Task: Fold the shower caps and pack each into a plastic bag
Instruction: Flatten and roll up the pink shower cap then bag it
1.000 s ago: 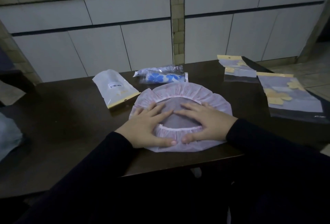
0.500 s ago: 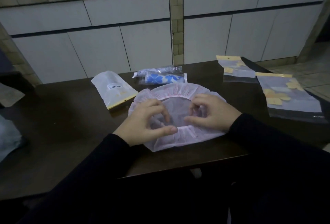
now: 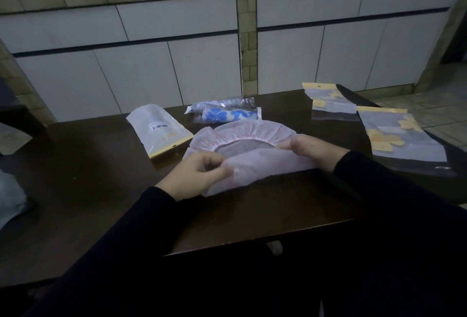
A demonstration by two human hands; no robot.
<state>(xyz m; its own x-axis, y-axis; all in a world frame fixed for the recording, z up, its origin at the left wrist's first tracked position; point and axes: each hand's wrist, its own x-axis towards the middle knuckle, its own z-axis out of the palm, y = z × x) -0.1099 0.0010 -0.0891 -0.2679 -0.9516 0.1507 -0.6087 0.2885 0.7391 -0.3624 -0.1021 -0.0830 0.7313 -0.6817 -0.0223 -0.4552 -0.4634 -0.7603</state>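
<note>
A pale pink shower cap [image 3: 255,137] with a ruffled elastic rim lies on the dark table [image 3: 88,177]. Its near edge is lifted off the table. My left hand [image 3: 197,175] pinches that edge at the left, thumb against fingers. My right hand [image 3: 313,149] grips the cap's right side with curled fingers. A white plastic bag with a yellow strip and barcode [image 3: 158,128] lies just left of the cap. Two clear bags with yellow flower prints [image 3: 328,104] [image 3: 396,137] lie to the right.
Two packed rolls, one with blue flowers [image 3: 227,114], lie behind the cap. A pale bundle [image 3: 10,197] sits at the table's left edge. White cabinet doors [image 3: 177,68] stand behind the table. The near table edge runs just below my forearms.
My hands went from lying flat on the cap to curling and pinching it. The near edge has now risen off the table and my hands have spread apart.
</note>
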